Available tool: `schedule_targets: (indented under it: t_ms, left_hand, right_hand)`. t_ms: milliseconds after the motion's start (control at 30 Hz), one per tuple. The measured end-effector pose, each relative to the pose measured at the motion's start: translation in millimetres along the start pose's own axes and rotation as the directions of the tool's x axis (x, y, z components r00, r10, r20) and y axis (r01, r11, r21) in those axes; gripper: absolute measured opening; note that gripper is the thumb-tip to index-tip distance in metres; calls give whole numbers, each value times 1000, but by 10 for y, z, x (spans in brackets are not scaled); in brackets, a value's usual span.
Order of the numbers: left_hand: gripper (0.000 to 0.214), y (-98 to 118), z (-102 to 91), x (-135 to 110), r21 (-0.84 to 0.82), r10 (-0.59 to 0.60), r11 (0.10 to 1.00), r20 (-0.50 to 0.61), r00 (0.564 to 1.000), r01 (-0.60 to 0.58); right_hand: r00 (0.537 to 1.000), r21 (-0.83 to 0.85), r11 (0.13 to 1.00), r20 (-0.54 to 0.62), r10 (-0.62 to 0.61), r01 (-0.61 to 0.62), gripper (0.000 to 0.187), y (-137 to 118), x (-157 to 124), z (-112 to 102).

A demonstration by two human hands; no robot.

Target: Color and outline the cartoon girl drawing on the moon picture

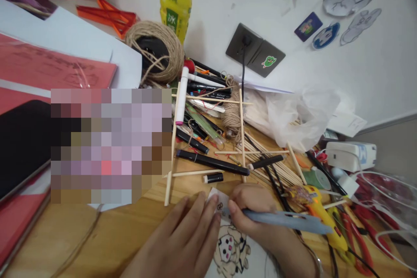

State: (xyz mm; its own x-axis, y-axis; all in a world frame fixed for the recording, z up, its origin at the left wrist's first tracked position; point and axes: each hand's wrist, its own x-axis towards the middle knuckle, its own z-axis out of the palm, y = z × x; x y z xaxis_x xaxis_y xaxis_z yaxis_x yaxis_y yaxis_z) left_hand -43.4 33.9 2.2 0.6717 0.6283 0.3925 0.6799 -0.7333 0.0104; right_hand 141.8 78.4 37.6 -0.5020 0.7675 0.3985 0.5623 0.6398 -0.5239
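Note:
My left hand [187,239] lies flat with its fingers stretched out, the fingertips resting on a white sheet of paper [257,258]. Drawn on that sheet is a cartoon figure [232,247] in black outline with light tan colouring. My right hand [256,210] is closed around a pale blue pen [289,220], its back end pointing right. The pen's tip is hidden behind my fingers, near small marks at the sheet's top. Just beyond my hands lie a black marker cap [213,178], a black marker [213,163] and an uncapped dark marker [269,161].
Thin wooden sticks [242,134] cross the desk behind my hands. At the right are a yellow glue gun [325,217] and red-handled pliers [356,243]. Twine [176,47], a yellow drink bottle [176,0] and a plastic bag [293,113] stand farther back. A black phone-like slab [26,139] lies left.

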Motion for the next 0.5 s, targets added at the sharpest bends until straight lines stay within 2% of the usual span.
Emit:
schedule_targets:
  t_ms: [167, 500]
  left_hand:
    - [36, -1, -29, -14, -5, -4, 1000, -6, 1000, 4]
    - [38, -3, -42, -7, -25, 2, 1000, 9, 1000, -2]
  right_hand:
    - [1000, -27, 1000, 13, -7, 7, 33, -6, 11, 10]
    - [999, 50, 999, 30, 19, -20, 35, -15, 18, -4]
